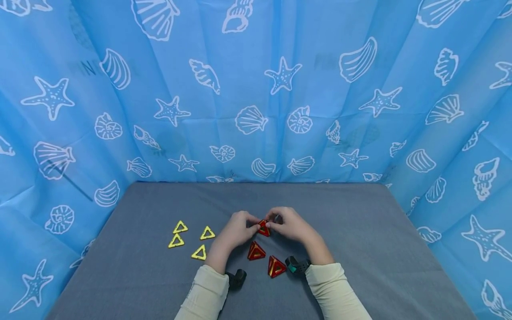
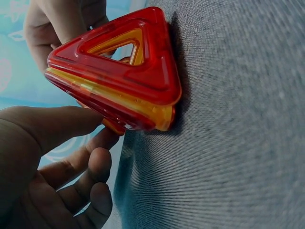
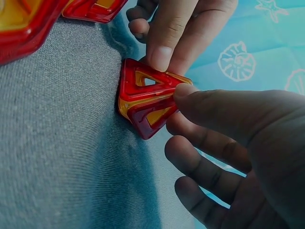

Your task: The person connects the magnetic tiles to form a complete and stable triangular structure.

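Between my two hands is a small red and yellow pyramid of triangular magnetic tiles [image 3: 138,102], standing on the cloth. My left hand [image 1: 237,229] pinches it from the left between thumb and fingers. From the right, my right hand [image 1: 293,226] pinches the same pyramid near its top; that hand's other fingers are loosely bent in the right wrist view. Nearer to me stand two more red and yellow pyramids, one in the middle [image 1: 256,251] and one to the right [image 1: 276,267]. In the left wrist view, a large red face hides most of the pinched pyramid.
Several yellow triangular tiles [image 1: 198,253] lie flat left of my left hand. Grey cloth covers the table [image 1: 132,271]. A blue curtain with white shells [image 1: 280,111] hangs behind and at both sides. Black wrist cameras [image 1: 237,279] sit under both wrists.
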`<state>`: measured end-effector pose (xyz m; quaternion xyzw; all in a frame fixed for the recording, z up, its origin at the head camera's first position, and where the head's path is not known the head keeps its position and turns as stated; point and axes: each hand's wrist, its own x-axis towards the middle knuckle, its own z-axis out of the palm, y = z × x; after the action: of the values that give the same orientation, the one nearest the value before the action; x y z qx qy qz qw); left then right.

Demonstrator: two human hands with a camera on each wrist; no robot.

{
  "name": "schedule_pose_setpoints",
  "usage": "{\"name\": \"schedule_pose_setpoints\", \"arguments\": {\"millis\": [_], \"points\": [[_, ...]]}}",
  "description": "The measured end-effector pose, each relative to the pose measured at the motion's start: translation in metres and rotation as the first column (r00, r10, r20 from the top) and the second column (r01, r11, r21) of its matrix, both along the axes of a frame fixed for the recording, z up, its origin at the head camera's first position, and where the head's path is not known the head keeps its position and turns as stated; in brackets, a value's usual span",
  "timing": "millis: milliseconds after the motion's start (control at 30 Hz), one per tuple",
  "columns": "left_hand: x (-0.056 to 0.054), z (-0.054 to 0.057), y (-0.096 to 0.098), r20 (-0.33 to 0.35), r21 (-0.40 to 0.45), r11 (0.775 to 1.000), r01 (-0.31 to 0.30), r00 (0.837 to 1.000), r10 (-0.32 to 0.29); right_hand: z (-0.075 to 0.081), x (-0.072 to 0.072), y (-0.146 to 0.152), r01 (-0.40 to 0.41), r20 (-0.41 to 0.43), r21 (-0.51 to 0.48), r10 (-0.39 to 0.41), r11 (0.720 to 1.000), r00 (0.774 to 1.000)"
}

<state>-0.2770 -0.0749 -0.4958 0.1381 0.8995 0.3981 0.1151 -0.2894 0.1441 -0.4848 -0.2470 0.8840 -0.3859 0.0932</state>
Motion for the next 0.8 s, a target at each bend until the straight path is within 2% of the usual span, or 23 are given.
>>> {"name": "schedule_pose_setpoints", "arguments": {"millis": [367, 800], "points": [[0.0006, -0.0011, -0.0005, 0.002, -0.009, 1.0, -0.014, 1.0, 0.014, 0.0001, 0.0004, -0.0005, 0.0, -0.006, 0.012, 0.0, 1.0, 1.0], [0.0009, -0.0005, -0.0012, 0.007, -0.009, 1.0, 0.0, 1.0, 0.0, 0.0007, 0.0013, -0.0006, -0.003, -0.014, 0.019, 0.004, 1.0, 1.0]]}}
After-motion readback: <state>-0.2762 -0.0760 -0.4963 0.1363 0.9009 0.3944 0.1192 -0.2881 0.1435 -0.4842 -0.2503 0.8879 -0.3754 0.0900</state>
